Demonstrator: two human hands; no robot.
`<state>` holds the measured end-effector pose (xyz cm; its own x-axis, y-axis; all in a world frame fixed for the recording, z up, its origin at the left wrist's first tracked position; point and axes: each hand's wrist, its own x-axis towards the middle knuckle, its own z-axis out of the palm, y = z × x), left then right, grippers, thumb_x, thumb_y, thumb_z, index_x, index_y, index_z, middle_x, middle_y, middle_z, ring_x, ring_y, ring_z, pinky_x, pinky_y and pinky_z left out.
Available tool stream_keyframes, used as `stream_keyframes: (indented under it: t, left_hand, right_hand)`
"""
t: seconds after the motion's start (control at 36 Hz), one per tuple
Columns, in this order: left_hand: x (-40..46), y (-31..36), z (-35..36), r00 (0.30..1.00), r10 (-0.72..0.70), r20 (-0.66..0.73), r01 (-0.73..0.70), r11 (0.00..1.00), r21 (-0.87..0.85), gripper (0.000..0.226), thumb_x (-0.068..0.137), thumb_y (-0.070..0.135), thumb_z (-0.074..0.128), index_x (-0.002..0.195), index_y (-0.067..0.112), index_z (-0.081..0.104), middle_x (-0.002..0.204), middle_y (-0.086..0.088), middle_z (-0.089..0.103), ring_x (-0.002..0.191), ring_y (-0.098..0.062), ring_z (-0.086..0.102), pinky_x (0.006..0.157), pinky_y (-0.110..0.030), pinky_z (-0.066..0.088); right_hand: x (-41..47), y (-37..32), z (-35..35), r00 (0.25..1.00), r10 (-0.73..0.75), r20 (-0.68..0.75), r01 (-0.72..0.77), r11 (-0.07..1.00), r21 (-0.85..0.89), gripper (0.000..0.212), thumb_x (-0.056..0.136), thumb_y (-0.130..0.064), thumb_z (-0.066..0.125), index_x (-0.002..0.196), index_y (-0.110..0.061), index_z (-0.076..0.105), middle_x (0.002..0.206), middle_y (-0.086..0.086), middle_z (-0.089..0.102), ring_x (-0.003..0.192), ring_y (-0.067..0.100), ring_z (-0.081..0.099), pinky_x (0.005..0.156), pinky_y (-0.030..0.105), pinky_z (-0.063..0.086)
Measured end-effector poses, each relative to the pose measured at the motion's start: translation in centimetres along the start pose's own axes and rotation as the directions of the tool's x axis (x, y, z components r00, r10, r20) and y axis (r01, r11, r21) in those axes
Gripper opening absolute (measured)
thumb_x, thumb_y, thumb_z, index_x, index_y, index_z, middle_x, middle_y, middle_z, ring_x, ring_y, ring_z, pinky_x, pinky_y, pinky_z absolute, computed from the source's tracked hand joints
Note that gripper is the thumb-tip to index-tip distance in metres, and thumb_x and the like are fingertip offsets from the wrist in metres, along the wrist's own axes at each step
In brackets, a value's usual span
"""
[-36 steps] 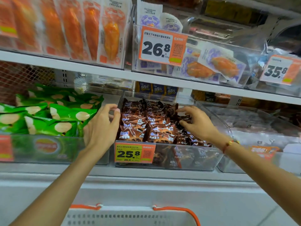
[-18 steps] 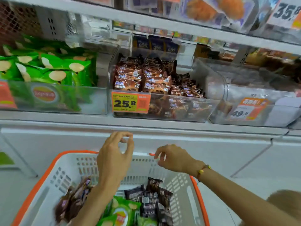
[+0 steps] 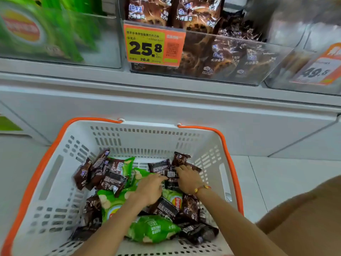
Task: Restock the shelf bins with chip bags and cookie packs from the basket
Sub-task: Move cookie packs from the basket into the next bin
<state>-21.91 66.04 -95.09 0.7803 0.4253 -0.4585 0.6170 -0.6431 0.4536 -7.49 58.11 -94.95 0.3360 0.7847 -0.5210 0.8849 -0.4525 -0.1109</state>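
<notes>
Hands (image 3: 149, 189) (image 3: 187, 179) together, seemingly pinching glossy dark cookie pack (image 3: 170, 175) in perforated plastic basket (image 3: 55, 163).

The orange and yellow price tag (image 3: 154, 45) on the clear cookie bin (image 3: 230, 58), well above the fingers, reads 25.8, with 26.8 in small print below. Another tag (image 3: 318, 70), up to the right, reads 49.8. A green chip bag (image 3: 174, 200) between the wrists shows a Lay's logo.

White slotted basket (image 3: 129, 137) with orange rim; green chip bags (image 3: 153, 230); dark brown cookie packs (image 3: 112, 182)
</notes>
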Motion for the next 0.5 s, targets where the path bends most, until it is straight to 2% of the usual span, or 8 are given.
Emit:
stream_keyframes:
  t: [0.08,0.14,0.19,0.28,0.33,0.39,0.44,0.5]
  left_hand:
    - [0.9,-0.1,1.3,0.995,-0.035,0.096,0.034,0.999,0.012,0.054,0.1,0.014,0.043,0.151,0.021,0.026,0.155,-0.003,0.029,0.143,-0.023,0.023,0.114,-0.04,0.026]
    - [1.5,-0.1,1.7,0.991,-0.067,0.116,0.067,0.998,0.004,0.056,0.1,0.017,0.045,0.152,0.019,0.024,0.155,-0.003,0.028,0.144,-0.023,0.02,0.113,-0.042,0.026]
    - [2.0,-0.1,1.6,0.99,-0.091,0.104,0.093,0.996,-0.016,0.057,0.099,0.018,0.046,0.152,0.017,0.024,0.155,-0.005,0.028,0.143,-0.025,0.02,0.113,-0.042,0.026]
    - [2.9,-0.1,1.5,0.985,-0.131,0.115,0.141,0.986,-0.089,0.056,0.099,0.021,0.047,0.151,0.013,0.026,0.153,-0.009,0.031,0.14,-0.029,0.024,0.112,-0.043,0.027]
    - [3.6,-0.2,1.7,0.978,-0.164,0.125,0.183,0.97,-0.16,0.053,0.098,0.025,0.05,0.147,0.012,0.033,0.146,-0.01,0.041,0.134,-0.03,0.034,0.109,-0.043,0.034]
    - [4.0,-0.2,1.6,0.973,-0.194,0.128,0.221,0.942,-0.252,0.049,0.097,0.024,0.053,0.142,0.01,0.041,0.135,-0.012,0.052,0.123,-0.029,0.047,0.1,-0.039,0.043]
    - [4.0,0.0,1.4,0.972,-0.195,0.134,0.232,0.9,-0.37,0.052,0.096,0.018,0.054,0.145,0.013,0.036,0.133,-0.01,0.052,0.111,-0.026,0.055,0.086,-0.033,0.046]
    - [3.8,0.0,0.6,0.977,-0.183,0.107,0.211,0.837,-0.505,0.056,0.096,0.013,0.055,0.147,0.017,0.032,0.138,-0.008,0.048,0.103,-0.022,0.058,0.081,-0.032,0.048]
  right_hand:
    - [0.3,0.1,1.6,0.998,0.045,0.045,-0.044,0.999,-0.02,0.064,0.094,-0.016,0.046,0.151,-0.009,0.017,0.153,0.01,0.028,0.14,0.028,0.025,0.112,0.046,0.025]
    - [0.4,0.3,2.5,0.996,0.063,0.057,-0.059,0.996,-0.071,0.068,0.094,-0.017,0.047,0.152,-0.008,0.013,0.153,0.011,0.028,0.141,0.028,0.022,0.115,0.046,0.019]
    - [0.6,0.4,2.9,0.999,0.051,0.001,-0.05,0.989,-0.143,0.059,0.094,-0.021,0.049,0.148,-0.007,0.026,0.147,0.012,0.035,0.137,0.029,0.026,0.114,0.045,0.019]
    - [1.0,0.5,2.5,0.999,0.014,-0.029,-0.019,0.984,-0.177,0.039,0.092,-0.024,0.054,0.129,-0.011,0.053,0.134,0.011,0.048,0.129,0.029,0.034,0.109,0.043,0.025]
    - [1.3,0.4,2.1,1.0,0.002,-0.022,-0.005,0.987,-0.164,0.03,0.09,-0.024,0.057,0.117,-0.013,0.061,0.126,0.01,0.052,0.124,0.028,0.038,0.105,0.042,0.029]
    - [1.3,0.1,1.4,1.0,0.004,-0.016,-0.005,0.993,-0.118,0.024,0.089,-0.028,0.059,0.106,-0.012,0.064,0.119,0.009,0.055,0.119,0.027,0.043,0.101,0.041,0.033]
    - [1.4,-0.1,0.2,1.0,0.019,-0.002,-0.02,0.999,-0.026,0.021,0.088,-0.033,0.06,0.082,-0.012,0.062,0.096,0.008,0.06,0.103,0.027,0.052,0.091,0.038,0.04]
    - [1.6,-0.1,-1.5,0.998,0.05,0.033,-0.054,0.99,0.133,0.035,0.086,-0.034,0.063,0.061,-0.012,0.051,0.067,0.004,0.052,0.074,0.025,0.056,0.064,0.03,0.044]
